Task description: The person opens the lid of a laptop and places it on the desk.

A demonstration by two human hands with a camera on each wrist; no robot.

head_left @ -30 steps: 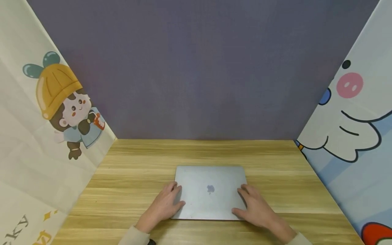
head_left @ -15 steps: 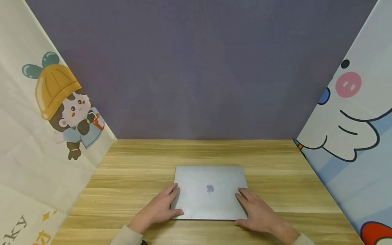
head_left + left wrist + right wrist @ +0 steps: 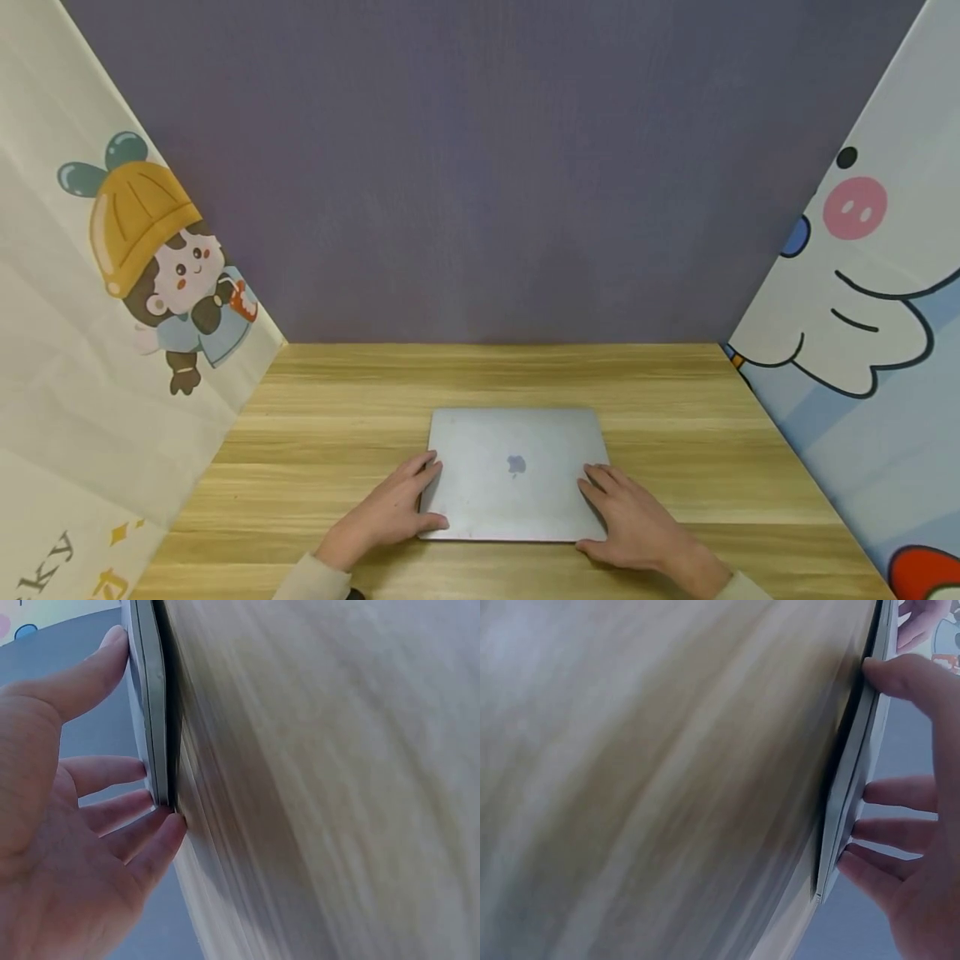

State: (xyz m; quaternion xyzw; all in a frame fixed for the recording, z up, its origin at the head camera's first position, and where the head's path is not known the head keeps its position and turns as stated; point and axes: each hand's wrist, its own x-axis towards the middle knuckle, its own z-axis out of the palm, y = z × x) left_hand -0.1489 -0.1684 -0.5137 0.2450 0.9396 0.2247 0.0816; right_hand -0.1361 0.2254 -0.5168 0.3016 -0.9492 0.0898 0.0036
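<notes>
A closed silver laptop (image 3: 510, 500) with a dark apple logo lies flat on the wooden table. At its left side, my left hand (image 3: 390, 506) rests with the thumb on the lid near the front corner. In the left wrist view, the fingers (image 3: 154, 851) of that hand reach along the laptop's side edge. My right hand (image 3: 637, 521) lies over the right side, fingertips on the lid. Its thumb (image 3: 889, 675) touches the front edge close to the corner in the right wrist view. The fingers of both hands are extended and relaxed.
The wooden table (image 3: 345, 383) meets a grey-purple panel (image 3: 495, 183) at the back. A cartoon-printed sheet (image 3: 45, 333) borders the left side, and another printed sheet (image 3: 900, 433) borders the right.
My right thumb has slid off the lid to the front edge, and the right fingers have come slightly nearer. My left hand has shifted slightly outward, its thumb lower. The laptop stays closed in place.
</notes>
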